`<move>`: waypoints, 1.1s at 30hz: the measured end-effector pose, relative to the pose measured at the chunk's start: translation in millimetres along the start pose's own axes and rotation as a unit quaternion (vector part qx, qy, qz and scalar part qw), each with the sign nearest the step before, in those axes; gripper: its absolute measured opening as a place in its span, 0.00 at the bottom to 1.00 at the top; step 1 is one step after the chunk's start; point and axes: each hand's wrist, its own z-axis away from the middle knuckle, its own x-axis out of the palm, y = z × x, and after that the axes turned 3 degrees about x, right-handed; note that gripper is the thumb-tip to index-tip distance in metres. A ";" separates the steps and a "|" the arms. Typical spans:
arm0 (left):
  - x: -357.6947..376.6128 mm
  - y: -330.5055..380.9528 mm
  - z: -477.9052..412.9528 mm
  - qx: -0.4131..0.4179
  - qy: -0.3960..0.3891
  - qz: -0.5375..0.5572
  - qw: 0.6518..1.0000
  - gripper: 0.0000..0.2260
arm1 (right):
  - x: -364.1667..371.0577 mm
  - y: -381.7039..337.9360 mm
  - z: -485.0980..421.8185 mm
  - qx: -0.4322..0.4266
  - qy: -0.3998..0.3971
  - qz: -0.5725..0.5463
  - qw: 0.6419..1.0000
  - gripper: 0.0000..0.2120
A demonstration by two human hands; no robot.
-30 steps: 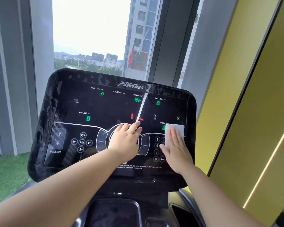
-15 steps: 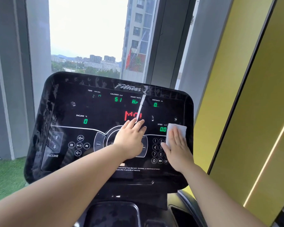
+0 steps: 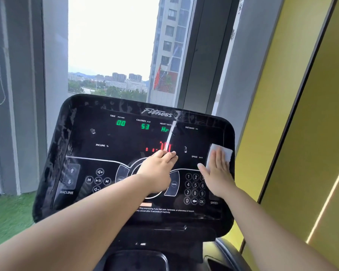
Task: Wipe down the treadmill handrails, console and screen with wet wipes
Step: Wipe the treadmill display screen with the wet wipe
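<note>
The black glossy treadmill console (image 3: pixel 82 153) fills the middle of the head view, its screen lit with green and red digits. My right hand (image 3: pixel 218 173) lies flat with straight fingers on a white wet wipe (image 3: pixel 223 150), pressing it against the console's right side near the SPEED label, above the number keypad (image 3: pixel 195 189). My left hand (image 3: pixel 158 169) rests on the centre of the console over the round dial, fingers stretched forward toward the red digits. The handrails are out of view.
A window (image 3: pixel 114 45) with a city view stands behind the console. A yellow wall panel (image 3: pixel 301 114) runs close along the right. Green turf (image 3: pixel 8 216) covers the floor at lower left. A dark tray (image 3: pixel 137 261) sits below the console.
My right hand has slid the wipe up and to the right, from beside the keypad toward the console's right edge. My left hand stayed on the centre. The display digits changed.
</note>
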 end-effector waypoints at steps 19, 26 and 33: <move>0.9 -1.1 1.1 0.009 -0.008 -0.025 1.000 0.28 | 9.3 3.5 10.1 -0.031 -0.001 0.024 0.999 0.38; 3.8 -1.4 0.8 0.008 -0.015 -0.032 0.999 0.28 | 2.8 9.2 6.8 -0.042 0.001 0.034 0.999 0.36; 5.7 -2.0 1.5 0.004 -0.007 -0.017 1.000 0.28 | -6.5 3.5 -1.3 -0.037 -0.013 0.016 0.999 0.36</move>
